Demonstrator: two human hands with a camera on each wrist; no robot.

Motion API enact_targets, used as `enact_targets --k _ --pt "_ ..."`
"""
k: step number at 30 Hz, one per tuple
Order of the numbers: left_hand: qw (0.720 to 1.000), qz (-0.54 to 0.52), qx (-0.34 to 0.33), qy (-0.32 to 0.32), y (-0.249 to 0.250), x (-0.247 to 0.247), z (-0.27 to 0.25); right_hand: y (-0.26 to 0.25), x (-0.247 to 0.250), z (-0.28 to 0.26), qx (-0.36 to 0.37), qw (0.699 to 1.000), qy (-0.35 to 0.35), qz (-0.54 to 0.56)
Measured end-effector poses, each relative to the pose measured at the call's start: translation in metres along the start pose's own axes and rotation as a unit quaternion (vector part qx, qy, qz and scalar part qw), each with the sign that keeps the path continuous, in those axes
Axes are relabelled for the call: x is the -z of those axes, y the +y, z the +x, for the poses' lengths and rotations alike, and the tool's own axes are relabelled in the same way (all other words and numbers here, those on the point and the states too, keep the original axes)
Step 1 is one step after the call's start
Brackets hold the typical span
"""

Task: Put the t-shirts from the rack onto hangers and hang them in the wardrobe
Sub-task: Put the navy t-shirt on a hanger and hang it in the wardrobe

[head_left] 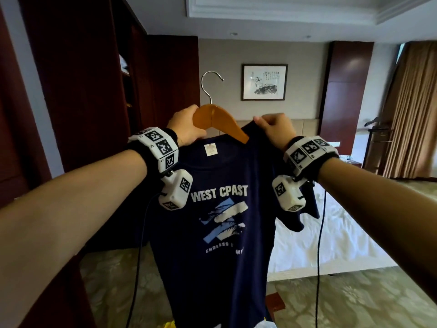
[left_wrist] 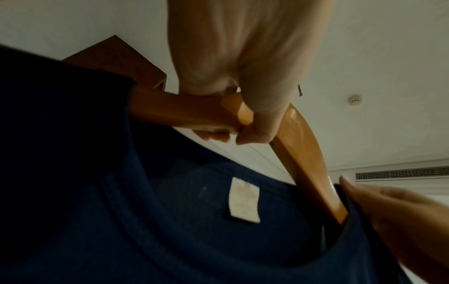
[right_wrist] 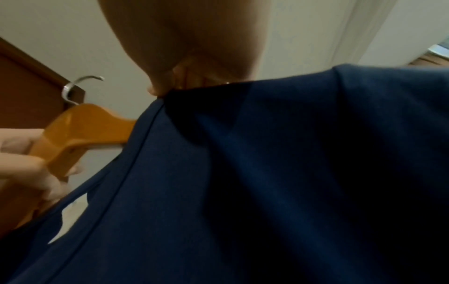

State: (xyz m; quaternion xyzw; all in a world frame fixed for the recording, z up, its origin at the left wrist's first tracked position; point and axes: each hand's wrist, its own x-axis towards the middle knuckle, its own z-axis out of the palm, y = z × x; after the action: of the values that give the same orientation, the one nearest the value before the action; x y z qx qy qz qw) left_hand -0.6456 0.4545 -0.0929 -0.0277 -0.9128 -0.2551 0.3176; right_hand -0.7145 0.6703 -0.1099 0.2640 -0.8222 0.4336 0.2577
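You are mid-way through dressing the hanger (head_left: 218,121): your left hand (head_left: 184,129) wraps its wooden middle, held up before you, while your right hand (head_left: 274,130) pinches the navy t-shirt (head_left: 212,233) at its right shoulder. That arm already sits inside the neck opening. Next, I judge, draw the shoulder over its tip, then carry it to the wardrobe (head_left: 94,91) on the left.

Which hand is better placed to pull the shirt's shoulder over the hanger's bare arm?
Right hand: it pinches the navy t-shirt beside the wooden hanger's exposed end; left hand grips its centre.
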Motion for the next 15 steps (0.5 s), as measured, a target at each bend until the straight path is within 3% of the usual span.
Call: enact_targets --k 3,9,15 --pt "1.0 0.001 -0.01 0.0 0.003 -0.003 0.001 -0.009 0.009 0.007 0.034 0.998 0.045 0.009" --pt "1.0 -0.006 -0.007 0.025 0.008 -0.003 0.004 0.005 0.006 0.0 -0.019 0.999 0.027 0.04" --pt "1.0 0.002 -0.02 0.02 0.016 -0.008 0.006 -0.021 -0.002 -0.007 0.041 0.991 -0.112 -0.066"
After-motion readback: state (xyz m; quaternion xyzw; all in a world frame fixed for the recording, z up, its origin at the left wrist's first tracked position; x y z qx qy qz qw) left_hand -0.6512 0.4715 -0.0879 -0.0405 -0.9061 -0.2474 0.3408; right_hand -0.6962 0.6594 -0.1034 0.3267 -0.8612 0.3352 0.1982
